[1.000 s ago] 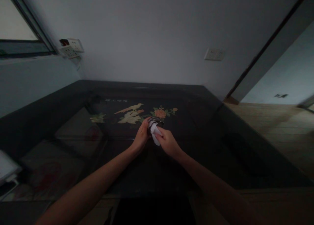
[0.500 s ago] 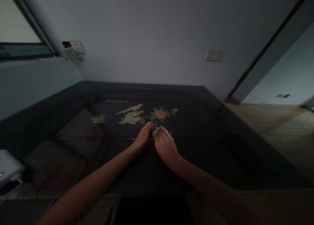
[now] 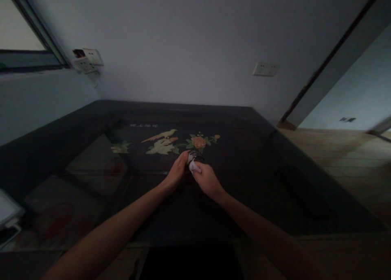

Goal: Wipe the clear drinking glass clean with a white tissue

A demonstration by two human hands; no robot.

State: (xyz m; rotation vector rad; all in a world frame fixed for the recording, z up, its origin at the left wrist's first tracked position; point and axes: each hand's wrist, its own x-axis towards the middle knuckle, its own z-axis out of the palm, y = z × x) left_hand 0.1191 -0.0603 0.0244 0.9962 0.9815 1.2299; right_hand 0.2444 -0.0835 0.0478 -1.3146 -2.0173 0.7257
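Observation:
Over the middle of a dark glossy table (image 3: 244,198), my left hand (image 3: 177,168) is closed around the side of a small dark, shiny object (image 3: 195,154). Its exact kind is too dim to make out. My right hand (image 3: 209,180) pinches a crumpled white cloth or tissue (image 3: 194,166) and presses it against that object. Both hands nearly meet, and the palms hide part of what they hold.
A bird-and-flower picture (image 3: 161,145) decorates the tabletop beyond my hands. At the left edge sits a white box-like device (image 3: 7,208) with a cable. A long dark item (image 3: 305,192) lies on the right. Wall sockets (image 3: 265,68) are behind.
My right hand has turned and its fingers have curled in, so less of the white cloth shows. My left hand stays almost in place. The view has shifted slightly.

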